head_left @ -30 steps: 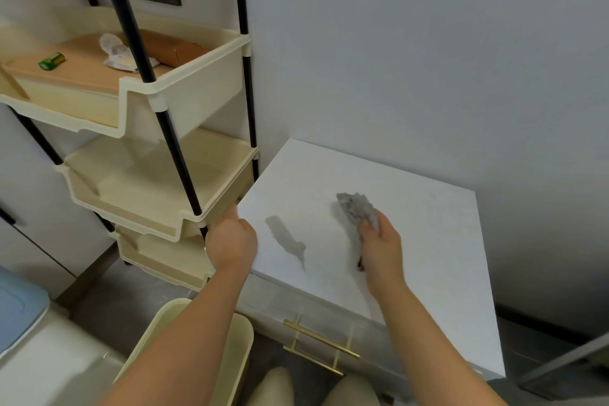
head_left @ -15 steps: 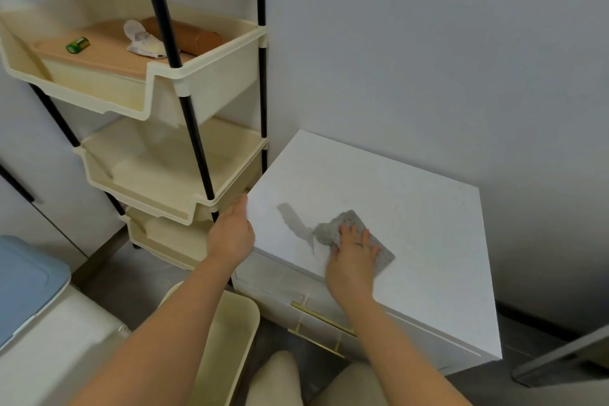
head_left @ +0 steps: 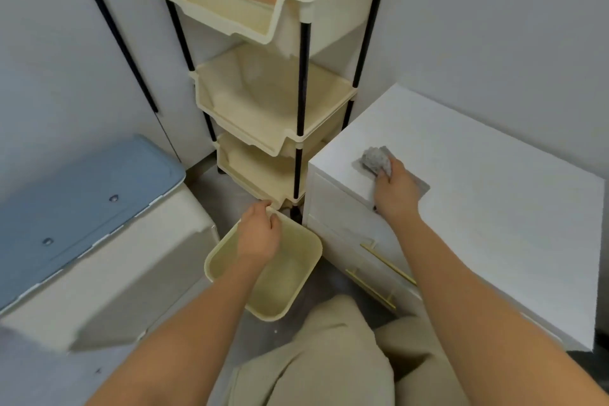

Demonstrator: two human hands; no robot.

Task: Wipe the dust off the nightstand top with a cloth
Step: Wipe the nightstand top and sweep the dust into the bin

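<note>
The white nightstand (head_left: 487, 194) stands at the right, against the wall. Near its front left corner my right hand (head_left: 397, 192) holds a grey cloth (head_left: 375, 160), bunched up under the fingers and pressed on the top. My left hand (head_left: 258, 233) is off the nightstand, lower left, with its fingers curled on the rim of a cream waste bin (head_left: 263, 269) on the floor.
A cream three-tier rack (head_left: 273, 92) with black poles stands just left of the nightstand; its top tray holds a wooden board, a crumpled tissue and a small green thing. A box with a blue lid (head_left: 82, 204) lies at the left. The nightstand drawers have gold handles (head_left: 387, 265).
My right hand has slid the cloth left to the nightstand's front corner and bunched it. My left hand has left the nightstand's edge and dropped to the bin's rim. The view swung left.
</note>
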